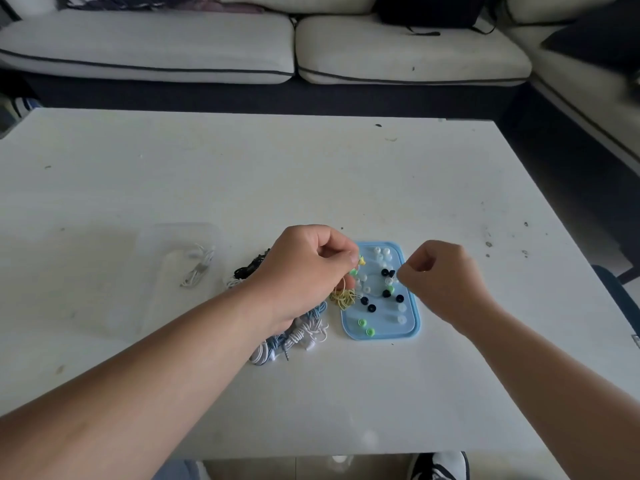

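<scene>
A light blue tray [414,318] lies on the white table [311,174] and holds several small ear tips in black, clear and green. My left hand [308,268] hovers at the tray's left edge and pinches a yellow earbud [361,260] whose yellow cable [343,298] hangs bunched below. My right hand [440,275] is over the tray's right edge, fingers curled, pinching a small clear ear tip [389,281]. Under my left wrist lies a pile of bundled white and blue earphones [294,337], with a black bundle [251,268] behind it.
A clear plastic box [180,271] with a white earphone inside stands at the left. A light sofa [242,46] runs behind the table and along the right. A shoe [438,467] shows below the table's near edge.
</scene>
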Available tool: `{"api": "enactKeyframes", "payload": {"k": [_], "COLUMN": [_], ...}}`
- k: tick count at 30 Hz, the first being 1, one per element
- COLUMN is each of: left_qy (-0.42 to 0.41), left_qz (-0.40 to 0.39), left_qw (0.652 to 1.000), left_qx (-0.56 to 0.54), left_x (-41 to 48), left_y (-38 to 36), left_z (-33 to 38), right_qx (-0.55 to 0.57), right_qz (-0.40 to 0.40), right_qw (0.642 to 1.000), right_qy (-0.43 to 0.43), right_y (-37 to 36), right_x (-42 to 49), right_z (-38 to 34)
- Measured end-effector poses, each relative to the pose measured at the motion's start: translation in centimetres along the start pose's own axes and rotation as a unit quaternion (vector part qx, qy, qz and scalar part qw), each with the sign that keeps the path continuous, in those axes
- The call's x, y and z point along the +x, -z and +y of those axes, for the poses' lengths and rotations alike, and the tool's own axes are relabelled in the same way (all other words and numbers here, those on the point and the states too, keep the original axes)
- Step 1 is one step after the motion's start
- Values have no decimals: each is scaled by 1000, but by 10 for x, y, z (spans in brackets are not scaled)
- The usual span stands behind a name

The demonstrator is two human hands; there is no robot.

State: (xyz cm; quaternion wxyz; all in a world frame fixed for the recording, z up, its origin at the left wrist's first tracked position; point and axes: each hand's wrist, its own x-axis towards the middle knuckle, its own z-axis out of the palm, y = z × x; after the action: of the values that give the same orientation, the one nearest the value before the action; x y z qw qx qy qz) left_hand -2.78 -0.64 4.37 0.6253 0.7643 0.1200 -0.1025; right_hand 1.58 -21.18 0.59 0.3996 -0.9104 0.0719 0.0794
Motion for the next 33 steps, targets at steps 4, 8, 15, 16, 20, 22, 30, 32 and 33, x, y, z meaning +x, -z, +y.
{"api": "enactKeyframes", "payload": {"k": [4,8,15,16,20,22,30,32,33], "left_qy": [-12,-36,-51,-53,-67,-74,-88,-91,-92], "left_qz": [7,25,21,16,14,14,15,22,27], "left_qw": [1000,997,994,993,993,993,990,989,989], "left_qx": [-21,-63,-99,-101,-96,-96,-112,-115,-116], "left_x": [1,3,-5,-6,-6,-6,-5,-5,-6], "left_y": [5,16,32,33,35,36,37,37,37], "left_z": [1,4,7,7,7,7,8,8,9], "right_qx": [188,372,494,494,501,505,490,491,496], "right_qz": [-33,-108,-171,-178,-188,-191,-220,-223,-227], "right_qw": [981,921,850,848,842,839,842,840,836], "right_qy": [-15,-40,-71,-70,-71,-69,-56,-54,-53], "right_y": [10,7,-5,-6,-11,-12,-15,-15,-14], "right_x": [-15,-30,-32,-33,-34,-33,-32,-31,-31], "right_z": [-28,-52,-68,-70,-76,-78,-78,-76,-76]}}
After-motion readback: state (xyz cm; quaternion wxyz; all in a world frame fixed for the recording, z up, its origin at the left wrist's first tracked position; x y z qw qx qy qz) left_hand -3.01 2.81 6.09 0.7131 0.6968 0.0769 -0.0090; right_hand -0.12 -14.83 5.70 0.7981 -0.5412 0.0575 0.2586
